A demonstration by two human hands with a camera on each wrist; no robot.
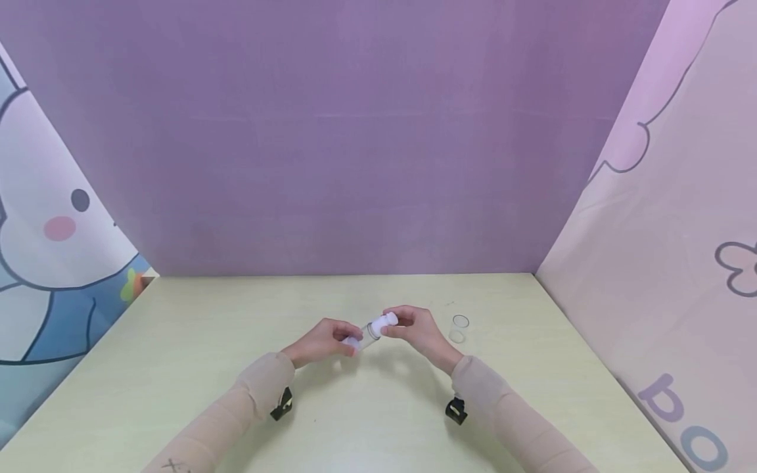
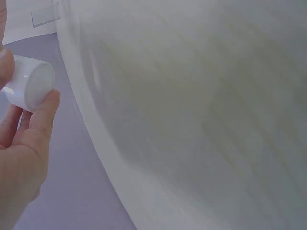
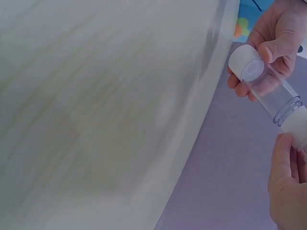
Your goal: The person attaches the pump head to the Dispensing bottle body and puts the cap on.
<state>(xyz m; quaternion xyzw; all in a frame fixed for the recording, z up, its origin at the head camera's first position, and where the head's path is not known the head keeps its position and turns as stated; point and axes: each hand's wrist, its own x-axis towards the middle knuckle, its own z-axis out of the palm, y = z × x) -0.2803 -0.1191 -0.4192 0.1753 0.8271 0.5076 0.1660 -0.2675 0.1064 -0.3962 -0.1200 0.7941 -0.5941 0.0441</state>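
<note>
A small clear bottle (image 1: 368,336) with white ends is held tilted above the table between both hands. My left hand (image 1: 325,339) grips its white base (image 3: 243,62), with thumb and fingers around it. That base also shows as a smooth white cylinder (image 2: 33,84) in the left wrist view. My right hand (image 1: 421,330) pinches the white top piece (image 1: 384,323) at the bottle's upper right end. Clear ridged rings (image 3: 289,110) show where the transparent body meets this top piece. Whether the top is seated tightly, I cannot tell.
Right of my right hand, a clear hollow cylinder (image 1: 458,330), like a transparent cover, is on the pale table (image 1: 225,315). A purple panel (image 1: 349,144) rises behind the table, and printed panels stand at both sides. Black straps (image 1: 457,410) hang below the wrists.
</note>
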